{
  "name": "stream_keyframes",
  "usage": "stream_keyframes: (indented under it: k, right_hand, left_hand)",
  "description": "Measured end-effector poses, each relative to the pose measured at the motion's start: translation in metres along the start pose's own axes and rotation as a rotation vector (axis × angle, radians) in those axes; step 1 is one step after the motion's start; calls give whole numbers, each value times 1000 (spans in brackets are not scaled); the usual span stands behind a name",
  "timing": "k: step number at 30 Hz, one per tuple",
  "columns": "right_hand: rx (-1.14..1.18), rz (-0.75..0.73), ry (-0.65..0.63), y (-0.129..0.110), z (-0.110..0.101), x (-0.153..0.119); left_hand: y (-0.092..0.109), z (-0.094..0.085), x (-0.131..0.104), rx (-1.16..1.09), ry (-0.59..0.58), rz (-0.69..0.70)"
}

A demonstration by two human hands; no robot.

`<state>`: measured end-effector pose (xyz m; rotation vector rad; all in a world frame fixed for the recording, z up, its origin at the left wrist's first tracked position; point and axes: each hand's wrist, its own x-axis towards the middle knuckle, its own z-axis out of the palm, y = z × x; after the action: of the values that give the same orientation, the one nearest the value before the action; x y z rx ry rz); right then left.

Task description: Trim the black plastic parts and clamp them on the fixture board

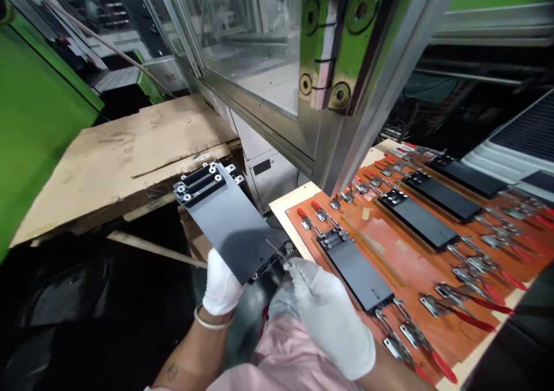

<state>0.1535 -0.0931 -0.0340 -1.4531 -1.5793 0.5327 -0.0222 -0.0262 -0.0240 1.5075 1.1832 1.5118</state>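
Observation:
My left hand [223, 284], in a white glove, holds a dark grey rectangular panel [229, 221] from below near its lower end. Black brackets with metal bushings line the panel's upper end. My right hand [324, 310], also gloved, is closed on a thin rod-like tool [276, 249], whose tip lies over the panel's lower right corner. Most of the fingers of my left hand are hidden beneath the panel. To the right, a similar grey panel [357, 270] lies on an orange fixture board [389, 244].
More dark panels [418, 221] and red-handled toggle clamps [465, 310] are on the board. A metal-framed glass door [259, 45] juts in above. Cardboard [142, 143] covers a surface at the left, and a pole [156, 249] lies below it.

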Motion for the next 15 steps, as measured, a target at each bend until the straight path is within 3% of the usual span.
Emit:
stream_keyframes:
  k: [3, 8, 12, 15]
  right_hand:
    - [11, -3, 2, -9, -1, 4]
    - [-8, -14, -123, -17, -3, 9]
    - [-14, 3, -13, -15, -3, 11]
    - [-74, -109, -53, -18, -4, 10]
  left_hand:
    - [2, 3, 1, -218, 86, -120]
    - [2, 0, 5, -278, 109, -115]
    - [4, 2, 8, -452, 223, -188]
    - [1, 2, 8, -256, 149, -124]
